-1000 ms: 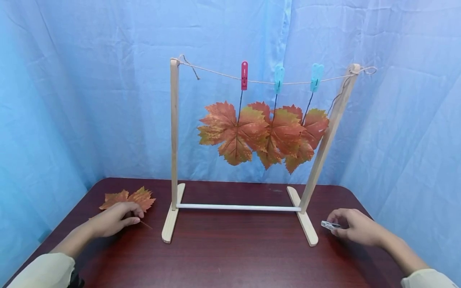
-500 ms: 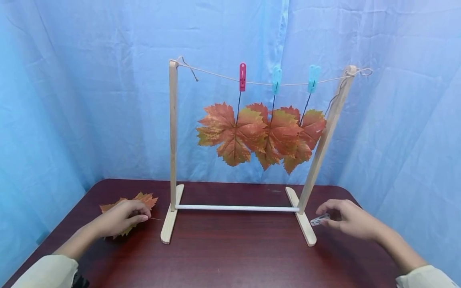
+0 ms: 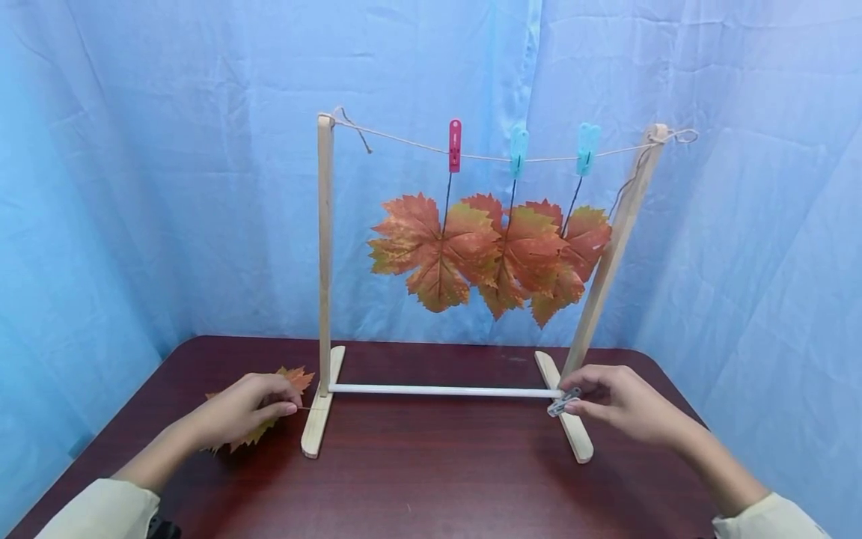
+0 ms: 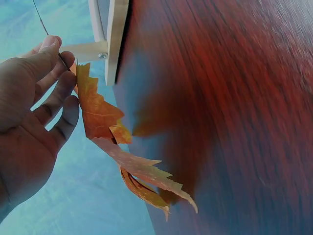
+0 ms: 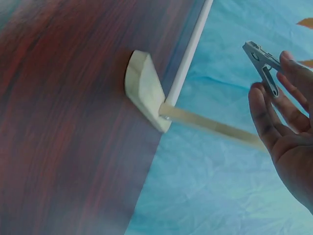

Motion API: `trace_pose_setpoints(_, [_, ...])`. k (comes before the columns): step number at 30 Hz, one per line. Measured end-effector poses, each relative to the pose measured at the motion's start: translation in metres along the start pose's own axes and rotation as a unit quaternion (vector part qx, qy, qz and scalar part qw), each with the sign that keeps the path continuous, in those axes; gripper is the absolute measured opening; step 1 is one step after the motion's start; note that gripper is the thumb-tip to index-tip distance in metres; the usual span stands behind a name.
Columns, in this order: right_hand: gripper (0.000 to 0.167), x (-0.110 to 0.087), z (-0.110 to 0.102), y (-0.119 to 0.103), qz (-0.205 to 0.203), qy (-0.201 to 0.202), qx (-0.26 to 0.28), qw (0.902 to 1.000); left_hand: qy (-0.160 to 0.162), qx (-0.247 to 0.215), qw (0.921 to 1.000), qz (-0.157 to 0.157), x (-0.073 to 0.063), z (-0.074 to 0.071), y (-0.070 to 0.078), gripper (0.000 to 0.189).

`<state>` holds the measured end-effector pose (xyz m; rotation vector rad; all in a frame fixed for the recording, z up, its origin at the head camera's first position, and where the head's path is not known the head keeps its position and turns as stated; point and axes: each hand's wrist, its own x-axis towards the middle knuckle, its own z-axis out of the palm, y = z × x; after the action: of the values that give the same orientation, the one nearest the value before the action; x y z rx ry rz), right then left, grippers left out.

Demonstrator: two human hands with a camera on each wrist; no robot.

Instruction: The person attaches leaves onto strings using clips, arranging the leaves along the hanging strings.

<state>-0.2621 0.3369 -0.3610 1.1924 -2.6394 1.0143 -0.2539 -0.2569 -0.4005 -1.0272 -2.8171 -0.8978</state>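
Note:
My left hand (image 3: 245,412) pinches the thin stem of an orange and green artificial maple leaf (image 4: 100,112). In the head view most of that leaf is hidden behind the hand. On the other side, my right hand (image 3: 622,404) pinches a grey clothespin (image 5: 264,66) between thumb and fingers, in front of the rack's right foot. Three similar leaves hang from a string (image 3: 404,140) by their stems: one under a red clothespin (image 3: 455,146), two under light blue clothespins (image 3: 518,151). These hanging leaves (image 3: 438,251) overlap one another.
The string is tied between two wooden posts (image 3: 325,254), the right one leaning outward. A white rod (image 3: 444,390) joins the posts low down, above wooden feet (image 3: 315,434). Everything stands on a dark red-brown table (image 3: 417,479), with blue curtains (image 3: 202,187) behind.
My left hand has lifted the leaf off the table and moved right with it. Meanwhile my right hand has carried the clothespin left, to the rack's right foot.

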Motion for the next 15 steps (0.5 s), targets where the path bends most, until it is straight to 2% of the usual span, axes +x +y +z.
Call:
trace_pose_setpoints(7, [0.028, 0.016, 0.006, -0.011, 0.027, -0.001, 0.029, 0.9992, 0.011, 0.0, 0.9997, 0.02, 0.009, 0.002, 0.007, 0.007])
trace_pose_setpoints(13, [0.032, 0.032, 0.009, -0.025, 0.063, 0.025, 0.024, 0.9974, 0.068, 0.013, 0.9939, 0.086, 0.019, 0.005, 0.014, 0.016])
trace_pose_setpoints(15, [0.032, 0.037, 0.01, -0.03, 0.071, 0.031, 0.027, 0.9966, 0.084, 0.015, 0.9916, 0.098, 0.023, 0.006, 0.018, 0.018])
